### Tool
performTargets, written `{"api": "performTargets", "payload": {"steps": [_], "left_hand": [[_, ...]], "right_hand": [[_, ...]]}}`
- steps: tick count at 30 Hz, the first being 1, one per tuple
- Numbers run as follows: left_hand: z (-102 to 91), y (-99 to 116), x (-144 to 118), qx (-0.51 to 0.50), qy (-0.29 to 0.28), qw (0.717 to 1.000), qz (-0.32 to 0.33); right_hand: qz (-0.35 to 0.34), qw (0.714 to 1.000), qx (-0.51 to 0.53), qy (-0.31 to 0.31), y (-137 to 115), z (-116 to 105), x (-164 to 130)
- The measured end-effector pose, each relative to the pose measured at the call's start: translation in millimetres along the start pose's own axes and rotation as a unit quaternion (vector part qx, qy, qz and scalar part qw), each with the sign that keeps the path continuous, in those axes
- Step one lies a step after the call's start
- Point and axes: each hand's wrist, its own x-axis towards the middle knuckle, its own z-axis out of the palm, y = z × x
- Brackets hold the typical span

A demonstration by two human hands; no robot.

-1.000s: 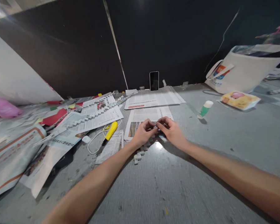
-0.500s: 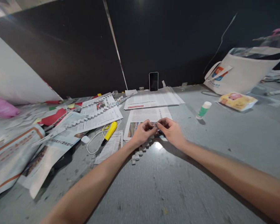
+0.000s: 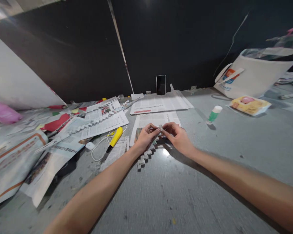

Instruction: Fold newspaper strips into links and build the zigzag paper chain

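1. Because my left hand pinches one end of the small folded grey newspaper link between thumb and fingertips, a slack squeeze could, I judge, let the fold spring open.
2. The zigzag chain of folded grey paper links trails from under that hand toward the near edge of the grey worktop; a tug on the link might drag it askew or pull a joint apart.
3. The link itself sits raised just above the worktop's middle, between both sets of fingertips, over the printed newspaper sheet. It is tiny, so pressing off-centre could crease it crooked.
4. My right hand grips the other end with thumb and forefinger closed on it; if the two hands twist against each other, thin newsprint could tear.
5. Toward the left edge lie the yellow-handled utility knife and the white cable, near my left forearm; a careless elbow sweep could knock them into the chain.
6. Toward the right edge, the green glue stick with a white cap stands well apart, and I think it is out of harm's way.
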Motion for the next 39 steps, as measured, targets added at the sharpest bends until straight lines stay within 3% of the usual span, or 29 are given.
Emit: {"api": "performTargets", "payload": {"steps": [26,31,39], "left_hand": [[-0.5,-3.5,-0.8,0.002,0.027,1.000,-0.006],[0.0,2.3,-2.5,0.061,0.044,0.997,-0.016],[-0.8,-1.2,-1.5,0.033,0.011,0.999,-0.010]], "right_hand": [[0.011,1.000,0.012,0.020,3.2,1.1,1.0],[-0.004,1.000,0.016,0.005,2.2,0.0,-1.0],[-0.028,0.999,0.022,0.009,1.6,1.8,-2.3]]}}
